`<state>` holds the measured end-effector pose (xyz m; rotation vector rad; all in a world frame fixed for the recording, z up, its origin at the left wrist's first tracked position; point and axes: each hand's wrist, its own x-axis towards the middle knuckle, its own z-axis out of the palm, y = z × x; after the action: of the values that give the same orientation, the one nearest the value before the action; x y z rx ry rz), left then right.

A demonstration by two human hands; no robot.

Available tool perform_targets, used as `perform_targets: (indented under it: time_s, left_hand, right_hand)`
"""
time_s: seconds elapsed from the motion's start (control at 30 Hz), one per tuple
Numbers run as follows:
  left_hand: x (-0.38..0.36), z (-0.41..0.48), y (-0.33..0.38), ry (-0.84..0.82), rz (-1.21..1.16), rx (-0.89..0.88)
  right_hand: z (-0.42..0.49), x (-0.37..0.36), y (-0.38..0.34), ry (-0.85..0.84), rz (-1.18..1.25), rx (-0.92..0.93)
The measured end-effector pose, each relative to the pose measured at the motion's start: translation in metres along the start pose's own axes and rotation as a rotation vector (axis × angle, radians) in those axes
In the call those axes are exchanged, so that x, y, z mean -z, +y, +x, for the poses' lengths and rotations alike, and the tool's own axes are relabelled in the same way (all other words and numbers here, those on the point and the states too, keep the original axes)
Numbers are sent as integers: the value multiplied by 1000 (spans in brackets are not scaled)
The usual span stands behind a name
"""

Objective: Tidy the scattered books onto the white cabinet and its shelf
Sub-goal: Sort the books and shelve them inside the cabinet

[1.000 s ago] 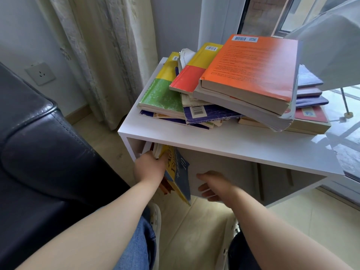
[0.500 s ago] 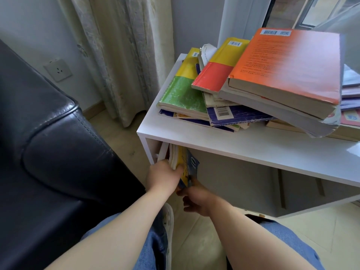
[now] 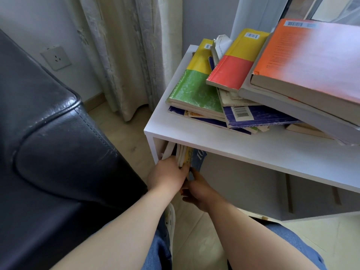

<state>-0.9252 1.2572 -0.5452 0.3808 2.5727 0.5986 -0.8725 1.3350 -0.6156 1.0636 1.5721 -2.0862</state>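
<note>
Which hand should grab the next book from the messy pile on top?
Probably the right hand: it's nearer the pile of books, while the left hand steadies the upright books under the cabinet top.

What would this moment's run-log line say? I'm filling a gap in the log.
step: shelving upright books | left hand: gripping shelf books | right hand: steadying blue book | white cabinet top: untidy book pile

Two hands, the left hand [image 3: 167, 175] and right hand [image 3: 198, 191], one white cabinet [image 3: 194, 135], one sofa [image 3: 48, 143], one wall socket [image 3: 56, 57], one curtain [image 3: 124, 45]. The piled books [image 3: 253, 84] overlap too much to count.
</note>
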Motion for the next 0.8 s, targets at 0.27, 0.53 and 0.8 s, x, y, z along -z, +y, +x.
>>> perform_targets:
  time_s: [0.27, 0.53, 0.8]
  left_hand:
    - [3, -3, 3, 10, 59, 25]
    - [4, -4, 6, -8, 16, 36]
    - [23, -13, -14, 116, -197, 21]
  right_hand:
    - [0, 5, -6, -23, 18, -12]
    - [-1, 6, -2, -44, -13, -60]
    - [0, 8, -4, -26, -146, -64]
